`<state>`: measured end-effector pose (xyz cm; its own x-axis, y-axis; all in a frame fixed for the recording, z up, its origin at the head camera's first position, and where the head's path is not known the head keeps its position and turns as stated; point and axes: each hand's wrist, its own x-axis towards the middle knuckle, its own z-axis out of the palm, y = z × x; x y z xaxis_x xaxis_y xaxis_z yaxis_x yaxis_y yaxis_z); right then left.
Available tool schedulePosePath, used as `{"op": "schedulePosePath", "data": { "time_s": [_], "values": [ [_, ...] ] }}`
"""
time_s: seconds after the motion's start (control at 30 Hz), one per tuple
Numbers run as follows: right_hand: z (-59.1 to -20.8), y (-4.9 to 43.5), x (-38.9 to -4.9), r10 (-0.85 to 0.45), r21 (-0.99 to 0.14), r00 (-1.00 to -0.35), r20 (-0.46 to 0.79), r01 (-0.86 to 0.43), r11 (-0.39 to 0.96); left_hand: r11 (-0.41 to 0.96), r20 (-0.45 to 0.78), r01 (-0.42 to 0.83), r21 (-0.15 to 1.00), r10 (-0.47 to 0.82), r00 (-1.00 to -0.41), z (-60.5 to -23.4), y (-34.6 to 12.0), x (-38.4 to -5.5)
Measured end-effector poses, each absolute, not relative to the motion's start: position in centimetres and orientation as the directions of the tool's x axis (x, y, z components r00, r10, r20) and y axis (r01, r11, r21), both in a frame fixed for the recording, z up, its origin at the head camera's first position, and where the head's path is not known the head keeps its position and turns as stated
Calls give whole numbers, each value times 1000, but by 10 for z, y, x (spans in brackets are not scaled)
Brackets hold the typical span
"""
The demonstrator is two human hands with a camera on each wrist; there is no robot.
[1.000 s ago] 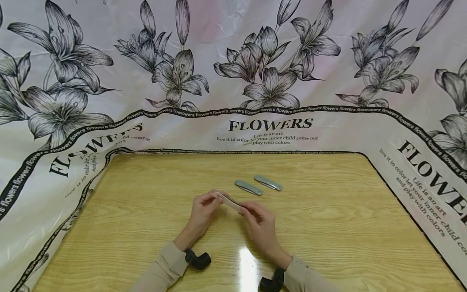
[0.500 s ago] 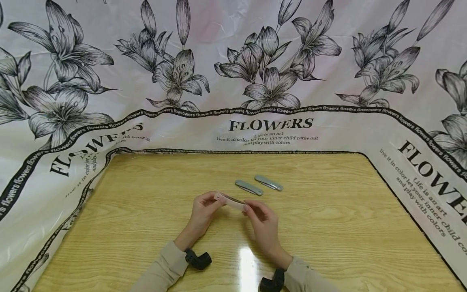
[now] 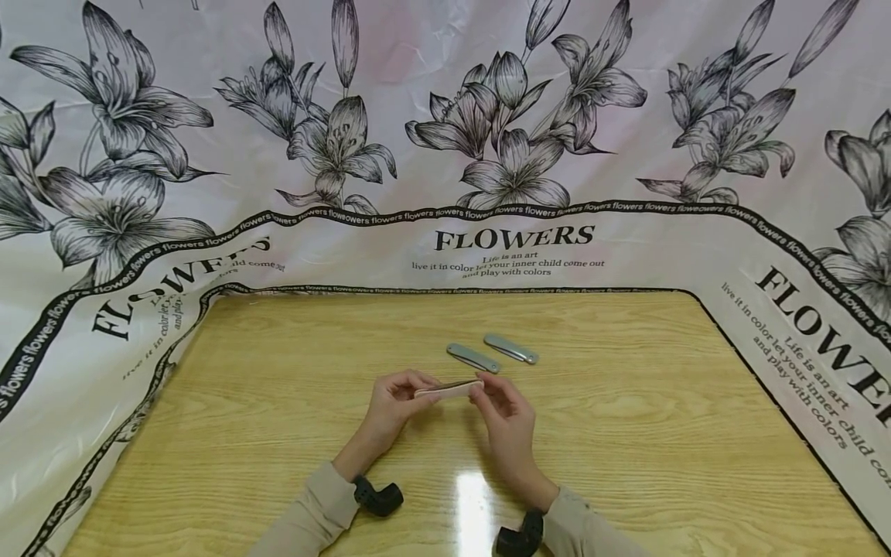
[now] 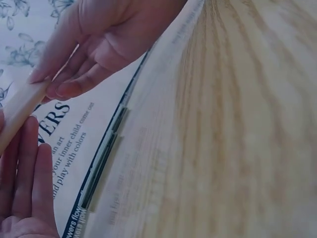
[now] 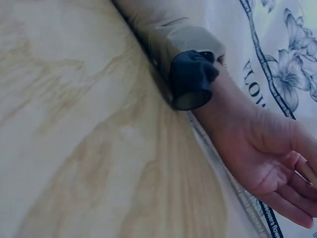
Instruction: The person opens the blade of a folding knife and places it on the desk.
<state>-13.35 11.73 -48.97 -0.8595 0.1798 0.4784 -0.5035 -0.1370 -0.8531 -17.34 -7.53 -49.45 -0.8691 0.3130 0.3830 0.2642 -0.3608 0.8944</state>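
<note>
Between both hands, a pale pinkish-white folding knife (image 3: pixel 454 390) is held over the table, folded, with a dark slot along its upper edge. My left hand (image 3: pixel 393 402) pinches its left end between thumb and fingers. The right end is pinched by my right hand (image 3: pixel 508 422). In the left wrist view the pale handle (image 4: pixel 22 104) spans the two hands, cut off by the frame's left edge. Two grey folding knives, a nearer one (image 3: pixel 473 357) and a farther one (image 3: pixel 511 349), lie folded on the table just beyond the hands. The right wrist view shows only my left hand (image 5: pixel 262 163).
The wood-grain table (image 3: pixel 626 433) spreads around the hands. A white flower-printed sheet (image 3: pixel 515 247) rises along its back and sides. Black wrist cameras, one on the left wrist (image 3: pixel 378 495) and one on the right (image 3: pixel 520 535), sit by the beige sleeves.
The pale folding knife has turned in the hands: its right end has risen and its left end dropped, so it now slants up to the right. The grey knives stay put.
</note>
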Motion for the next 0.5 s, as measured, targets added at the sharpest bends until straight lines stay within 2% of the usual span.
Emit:
{"op": "schedulePosePath", "data": {
  "time_s": [0.2, 0.33, 0.5],
  "values": [
    [-490, 120, -139, 195, -895, -933, 303, -349, -278, -329, 359, 237, 914, 382, -852, -494, -74, -173],
    [-490, 121, -141, 183, -893, -951, 250, -300, -337, -346, 325, 175, 922, 442, -836, -494, -74, -172],
    [-493, 123, -143, 98, -863, -960, 263, -280, -420, -463, 300, -12, 886, 592, -748, -495, -75, -173]
  ]
}}
